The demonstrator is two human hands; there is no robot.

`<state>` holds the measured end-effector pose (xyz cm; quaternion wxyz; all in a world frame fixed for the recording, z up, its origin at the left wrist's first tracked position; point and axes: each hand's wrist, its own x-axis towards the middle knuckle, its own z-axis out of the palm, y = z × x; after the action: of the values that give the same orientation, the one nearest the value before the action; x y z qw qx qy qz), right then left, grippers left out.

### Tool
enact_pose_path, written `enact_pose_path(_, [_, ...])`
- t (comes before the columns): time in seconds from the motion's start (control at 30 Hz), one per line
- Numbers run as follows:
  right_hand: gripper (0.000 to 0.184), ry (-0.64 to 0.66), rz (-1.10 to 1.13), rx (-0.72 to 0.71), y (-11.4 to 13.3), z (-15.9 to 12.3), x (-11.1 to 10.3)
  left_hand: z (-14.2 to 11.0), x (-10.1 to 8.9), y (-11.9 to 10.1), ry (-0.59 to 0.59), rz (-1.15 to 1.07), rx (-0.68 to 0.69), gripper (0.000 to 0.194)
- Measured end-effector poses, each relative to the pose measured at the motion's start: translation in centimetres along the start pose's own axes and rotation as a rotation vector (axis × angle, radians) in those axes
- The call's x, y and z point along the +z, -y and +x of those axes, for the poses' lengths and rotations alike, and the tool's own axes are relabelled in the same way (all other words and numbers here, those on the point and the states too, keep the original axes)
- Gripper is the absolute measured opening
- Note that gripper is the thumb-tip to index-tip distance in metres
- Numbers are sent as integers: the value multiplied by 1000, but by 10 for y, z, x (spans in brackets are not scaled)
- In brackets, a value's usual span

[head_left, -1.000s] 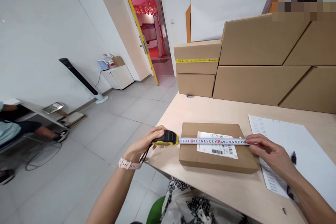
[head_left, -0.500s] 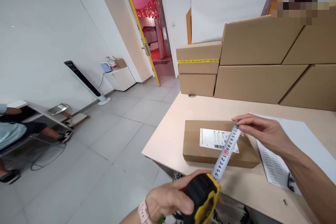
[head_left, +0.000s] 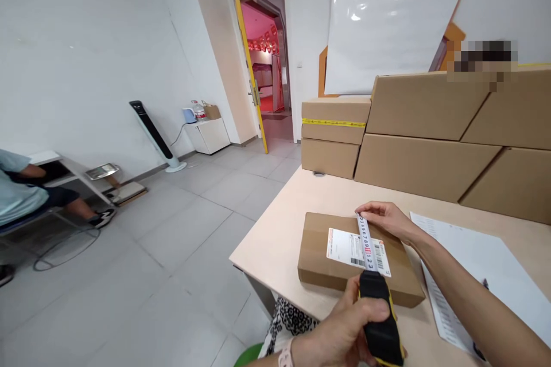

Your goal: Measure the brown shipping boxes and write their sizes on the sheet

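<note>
Head cam, lkg fwd/down over desk [head_left: 272, 249]; hands [head_left: 390, 221] close, door [head_left: 247, 49] far.

Your left grip [head_left: 346, 327]: some fingers hidden behind the black-and-yellow tape measure [head_left: 379, 312]. White numbered tape strip [head_left: 365, 241] hides part of the white paper label [head_left: 342, 246], fine print too small for you. Seated person in light-blue top [head_left: 17, 189] cut off, left edge.

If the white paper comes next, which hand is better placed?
Probably right. The right hand holds only the end of the tape, its forearm over the white paper; the left hand grips the bulky black case, farther away.
</note>
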<state>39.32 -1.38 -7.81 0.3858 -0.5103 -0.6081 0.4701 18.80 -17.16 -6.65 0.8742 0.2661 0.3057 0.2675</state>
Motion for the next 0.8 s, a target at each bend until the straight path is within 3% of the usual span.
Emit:
enact_pose_path(0.27, [34,93,-62,-39,-5,7,2,-7,-2,-6,20,-110,-9,84])
enact_pose_path(0.5, [31,95,-179,28,0,14,11,-5,-4,-8,-12,-119,-27,86])
enact_pose_path(0.67, [31,113,-153,61,0,14,11,4,-13,10,-41,-119,10,77])
enact_pose_path(0.8, [30,112,-138,77,0,12,10,4,-20,24,-106,-48,32,81])
